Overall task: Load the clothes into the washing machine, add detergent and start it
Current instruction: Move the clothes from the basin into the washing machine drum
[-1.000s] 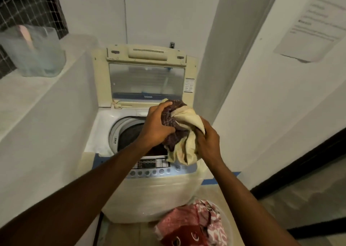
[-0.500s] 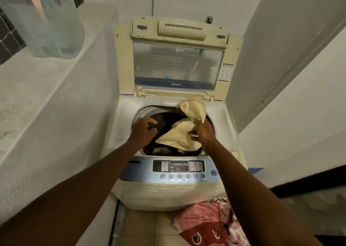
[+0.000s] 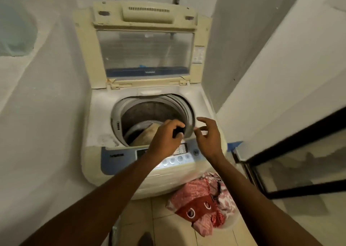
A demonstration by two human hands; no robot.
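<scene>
— How do your hands stand?
— My left hand (image 3: 165,140) hovers over the washer's (image 3: 104,125) front rim, fingers (image 3: 175,123) curled. Something dark shows under them; I cannot tell if I hold it. My right hand (image 3: 208,139) is loose, fingers apart, holding nothing.
— The clothes?
— A cream cloth (image 3: 148,136) lies in the drum (image 3: 149,112), just beyond my left hand. Red clothes (image 3: 194,206) lie below my right arm.
</scene>
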